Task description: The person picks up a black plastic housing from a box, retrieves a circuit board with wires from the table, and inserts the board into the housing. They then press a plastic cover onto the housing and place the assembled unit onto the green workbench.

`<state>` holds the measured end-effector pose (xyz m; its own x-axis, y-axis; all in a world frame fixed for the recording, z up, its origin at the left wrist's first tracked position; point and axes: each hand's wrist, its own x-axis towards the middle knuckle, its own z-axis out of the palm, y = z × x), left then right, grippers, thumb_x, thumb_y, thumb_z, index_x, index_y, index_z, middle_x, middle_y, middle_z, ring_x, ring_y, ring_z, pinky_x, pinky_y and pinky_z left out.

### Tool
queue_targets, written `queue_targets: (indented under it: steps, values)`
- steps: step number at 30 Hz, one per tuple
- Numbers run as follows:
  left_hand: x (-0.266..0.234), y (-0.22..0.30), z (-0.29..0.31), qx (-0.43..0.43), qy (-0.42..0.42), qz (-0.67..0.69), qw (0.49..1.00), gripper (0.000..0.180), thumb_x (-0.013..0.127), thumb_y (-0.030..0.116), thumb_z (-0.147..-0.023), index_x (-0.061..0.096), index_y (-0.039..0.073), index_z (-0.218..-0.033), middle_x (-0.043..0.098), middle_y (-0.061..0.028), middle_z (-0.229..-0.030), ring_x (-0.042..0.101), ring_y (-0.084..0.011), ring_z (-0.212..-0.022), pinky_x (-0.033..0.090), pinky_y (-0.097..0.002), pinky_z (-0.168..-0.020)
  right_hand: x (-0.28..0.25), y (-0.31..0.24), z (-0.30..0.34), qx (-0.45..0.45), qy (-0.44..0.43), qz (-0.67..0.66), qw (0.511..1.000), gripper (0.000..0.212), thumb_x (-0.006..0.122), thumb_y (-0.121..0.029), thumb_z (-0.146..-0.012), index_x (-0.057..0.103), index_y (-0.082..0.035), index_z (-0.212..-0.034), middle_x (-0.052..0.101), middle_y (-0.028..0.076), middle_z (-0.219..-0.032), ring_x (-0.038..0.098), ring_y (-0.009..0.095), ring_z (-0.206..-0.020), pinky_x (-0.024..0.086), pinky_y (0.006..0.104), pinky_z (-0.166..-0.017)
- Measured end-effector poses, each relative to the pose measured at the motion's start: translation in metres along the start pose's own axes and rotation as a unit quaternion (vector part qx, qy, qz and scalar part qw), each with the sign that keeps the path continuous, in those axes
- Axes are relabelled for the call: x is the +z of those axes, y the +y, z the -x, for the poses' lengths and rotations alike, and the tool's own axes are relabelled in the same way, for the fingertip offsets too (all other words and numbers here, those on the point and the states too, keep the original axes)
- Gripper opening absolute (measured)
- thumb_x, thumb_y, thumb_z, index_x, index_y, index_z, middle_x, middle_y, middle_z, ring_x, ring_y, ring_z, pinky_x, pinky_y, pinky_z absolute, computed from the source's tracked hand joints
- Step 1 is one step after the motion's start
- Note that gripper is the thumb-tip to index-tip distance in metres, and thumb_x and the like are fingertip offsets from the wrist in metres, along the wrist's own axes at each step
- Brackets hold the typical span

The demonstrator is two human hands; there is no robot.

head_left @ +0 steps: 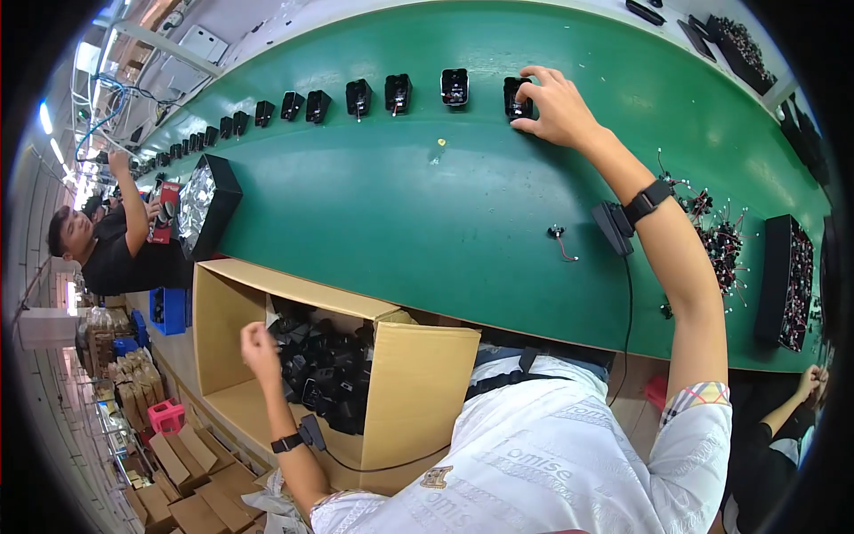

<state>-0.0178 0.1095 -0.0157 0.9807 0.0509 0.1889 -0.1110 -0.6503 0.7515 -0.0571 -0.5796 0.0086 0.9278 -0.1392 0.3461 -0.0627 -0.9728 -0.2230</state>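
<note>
Out on the far part of the green table, my right hand grips a small black plastic housing, with thumb and fingers at its rim. That housing is the right-hand end of a long row; the one beside it is another black housing standing upright. My left hand is raised over an open cardboard box, its fingers curled and slightly blurred, with nothing visible in them. Inside the box lies a heap of loose black housings. Both wrists wear black straps with small cabled devices.
A small part with red wires lies alone on the green table. Farther right are a wired-parts pile and a black tray of similar pieces. A foil-lined black box stands left, near a co-worker. Another person's hands show lower right.
</note>
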Motion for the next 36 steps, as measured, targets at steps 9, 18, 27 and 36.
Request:
queue_targets:
  steps: [9,18,27,36]
  values:
    - [0.123,-0.038,0.077,0.145,-0.461,-0.261,0.836,0.062,0.067,0.032,-0.089,0.048,-0.003,-0.136,0.066,-0.0312,-0.112,0.061,-0.0504,-0.105,0.052,-0.0514,-0.090,-0.084,-0.037,0.095,-0.024,-0.147,-0.111,0.983,0.025,0.074,-0.011,-0.083,0.066,-0.009,-0.107,0.057,0.012,-0.134,0.060,0.037,-0.114,0.051,0.0449,-0.094]
    - [0.142,-0.067,0.087,0.011,-0.454,-0.100,0.885,0.064,0.069,0.030,-0.089,0.046,-0.002,-0.140,0.056,-0.0314,-0.133,0.053,-0.0499,-0.122,0.045,-0.0503,-0.103,-0.074,-0.053,0.157,-0.165,-0.111,-0.100,0.975,0.037,0.069,0.000,-0.077,0.068,-0.012,-0.111,0.061,0.008,-0.126,0.064,0.028,-0.100,0.054,0.0400,-0.085]
    - [0.043,0.066,0.017,0.062,-0.244,-0.350,0.902,0.047,0.082,0.018,-0.075,0.062,-0.002,-0.113,0.067,-0.0215,-0.109,0.066,-0.0349,-0.100,0.054,-0.0424,-0.090,-0.076,-0.049,0.162,-0.041,-0.105,-0.225,0.968,0.010,0.071,-0.003,-0.085,0.067,-0.005,-0.094,0.071,0.006,-0.096,0.068,0.027,-0.086,0.054,0.0375,-0.076]
    - [-0.006,0.193,-0.026,-0.108,-0.163,0.377,0.905,0.041,0.046,0.044,-0.105,0.064,0.008,-0.110,0.067,-0.0094,-0.097,0.062,-0.0153,-0.087,0.049,-0.0233,-0.070,-0.099,-0.059,0.162,0.057,-0.053,-0.497,0.864,0.008,0.076,-0.007,-0.086,0.071,-0.004,-0.090,0.069,0.014,-0.113,0.066,0.018,-0.091,0.054,0.0316,-0.080]
